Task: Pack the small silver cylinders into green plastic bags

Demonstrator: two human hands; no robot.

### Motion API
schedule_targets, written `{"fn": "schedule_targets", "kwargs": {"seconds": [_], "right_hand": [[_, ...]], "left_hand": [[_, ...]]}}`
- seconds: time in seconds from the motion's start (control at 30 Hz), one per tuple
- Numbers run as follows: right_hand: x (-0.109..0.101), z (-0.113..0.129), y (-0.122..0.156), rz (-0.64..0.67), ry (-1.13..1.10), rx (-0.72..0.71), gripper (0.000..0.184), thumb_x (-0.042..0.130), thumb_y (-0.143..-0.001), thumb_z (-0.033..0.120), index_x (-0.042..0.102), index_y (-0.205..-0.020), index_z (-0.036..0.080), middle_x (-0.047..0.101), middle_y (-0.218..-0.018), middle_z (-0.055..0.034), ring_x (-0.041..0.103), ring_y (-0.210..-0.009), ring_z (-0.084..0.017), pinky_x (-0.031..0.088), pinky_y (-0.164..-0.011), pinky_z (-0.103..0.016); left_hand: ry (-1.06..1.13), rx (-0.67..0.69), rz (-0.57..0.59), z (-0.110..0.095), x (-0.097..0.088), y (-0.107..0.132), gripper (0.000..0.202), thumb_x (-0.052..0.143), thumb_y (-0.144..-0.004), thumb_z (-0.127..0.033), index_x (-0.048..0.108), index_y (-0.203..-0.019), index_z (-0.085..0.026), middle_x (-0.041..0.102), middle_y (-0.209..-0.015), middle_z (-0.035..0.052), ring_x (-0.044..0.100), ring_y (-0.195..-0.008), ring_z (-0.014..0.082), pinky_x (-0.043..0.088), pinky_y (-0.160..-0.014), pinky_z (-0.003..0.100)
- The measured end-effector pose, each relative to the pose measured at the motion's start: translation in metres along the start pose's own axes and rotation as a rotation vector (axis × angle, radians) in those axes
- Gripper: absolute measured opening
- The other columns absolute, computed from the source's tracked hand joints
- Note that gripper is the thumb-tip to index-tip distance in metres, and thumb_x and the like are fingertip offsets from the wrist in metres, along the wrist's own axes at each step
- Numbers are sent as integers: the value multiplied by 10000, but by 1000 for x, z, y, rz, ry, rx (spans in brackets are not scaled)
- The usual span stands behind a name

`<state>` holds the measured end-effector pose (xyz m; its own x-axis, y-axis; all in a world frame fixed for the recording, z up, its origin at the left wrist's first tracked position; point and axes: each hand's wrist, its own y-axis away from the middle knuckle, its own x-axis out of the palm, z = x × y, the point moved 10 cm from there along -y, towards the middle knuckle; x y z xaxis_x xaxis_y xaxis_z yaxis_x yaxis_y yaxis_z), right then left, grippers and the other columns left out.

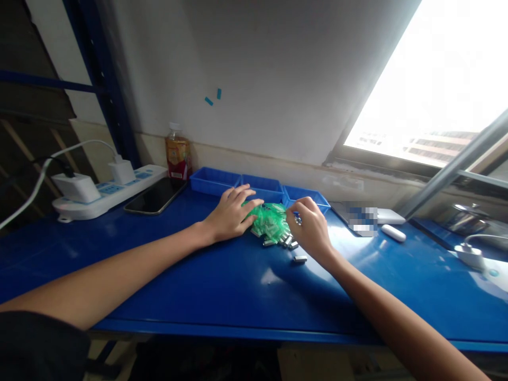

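sleeve [43, 344], left hand [230, 214] spread at pile [272, 222]

Left hand [227, 214] spreads palm-down; right hand [311, 228] curls (fingers [305, 203] bent).

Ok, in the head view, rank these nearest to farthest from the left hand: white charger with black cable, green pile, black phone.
From the left hand:
1. Green pile: just to its right.
2. Black phone: on its left.
3. White charger: farther left, beyond the phone.
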<state>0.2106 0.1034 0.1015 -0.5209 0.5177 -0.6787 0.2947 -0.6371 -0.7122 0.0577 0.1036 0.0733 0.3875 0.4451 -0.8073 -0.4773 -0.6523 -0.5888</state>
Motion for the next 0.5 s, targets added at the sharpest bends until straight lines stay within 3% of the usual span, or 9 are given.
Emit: {"fn": "schedule_targets", "kwargs": {"seconds": [0.1, 0.2, 0.3, 0.37, 0.43, 0.5], "right_hand": [[-20, 4, -1, -140, -53, -31, 177, 511, -855, 231, 566, -691, 196, 559, -723, -32, 515, -705, -166, 420, -636, -274], [-30, 22, 4, -178, -173, -136, 175, 507, -873, 210, 574, -713, 190, 482, -552, 25, 464, -552, -121, 398, -572, -244], [-31, 42, 12, -141, -273, -229, 120, 512, -874, 178, 596, -789, 179, 550, -570, 24, 501, -520, -99, 402, -539, -219], [-28, 50, 16, -112, -300, -265, 107, 514, -874, 166, 602, -814, 179, 623, -646, 1, 552, -565, -106, 427, -568, -222], [-25, 53, 18, -94, -314, -275, 97, 518, -876, 172, 609, -842, 180, 660, -709, -18, 587, -620, -122, 447, -602, -233], [-21, 52, 18, -64, -317, -271, 96, 519, -878, 185, 614, -879, 179, 677, -767, -37, 613, -697, -145, 464, -644, -251]], "left_hand": [[183, -51, 35, -18, -7, -2, 357, 412, -926, -409, 655, -953, -148, 650, -994, 110, 542, -1041, 265, 406, -914, 402], [543, -304, 149, -18, 4, -1, 522, 276, -948, -499, 654, -848, -152, 652, -715, 53, 603, -711, 188, 455, -665, 301], [839, -550, 149, -11, 12, 1, 604, 238, -922, -563, 656, -825, -139, 638, -644, 52, 602, -642, 180, 426, -527, 257], [982, -640, 154, -8, 14, 3, 555, 294, -899, -551, 637, -778, -133, 647, -666, 60, 601, -631, 177, 411, -485, 244], [1048, -672, 167, -6, 11, 5, 435, 389, -871, -484, 610, -740, -133, 658, -689, 56, 594, -602, 161, 408, -473, 235], [981, -629, 161, -4, 1, 5, 309, 471, -841, -396, 602, -742, -134, 657, -682, 41, 587, -583, 147, 415, -488, 230]]}}
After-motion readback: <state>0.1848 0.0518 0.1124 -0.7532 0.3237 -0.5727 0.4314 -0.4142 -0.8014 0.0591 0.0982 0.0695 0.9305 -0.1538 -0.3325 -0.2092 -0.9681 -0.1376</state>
